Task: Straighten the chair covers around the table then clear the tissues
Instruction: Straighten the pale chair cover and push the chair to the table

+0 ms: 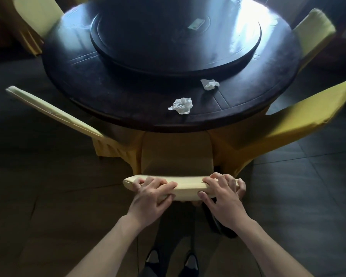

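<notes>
A chair in a pale yellow cover stands right in front of me, tucked under the near side of the round dark table. My left hand grips the left part of the chair's top edge, fingers over the front and thumb behind. My right hand grips the right part of the same edge in the same way. Two crumpled white tissues lie on the table: one near the front edge, the other further back to the right, beside the turntable.
A dark lazy Susan fills the table's middle, with a small card on it. Yellow-covered chairs stand at near left, near right, far left and far right. My feet are on the dark tiled floor.
</notes>
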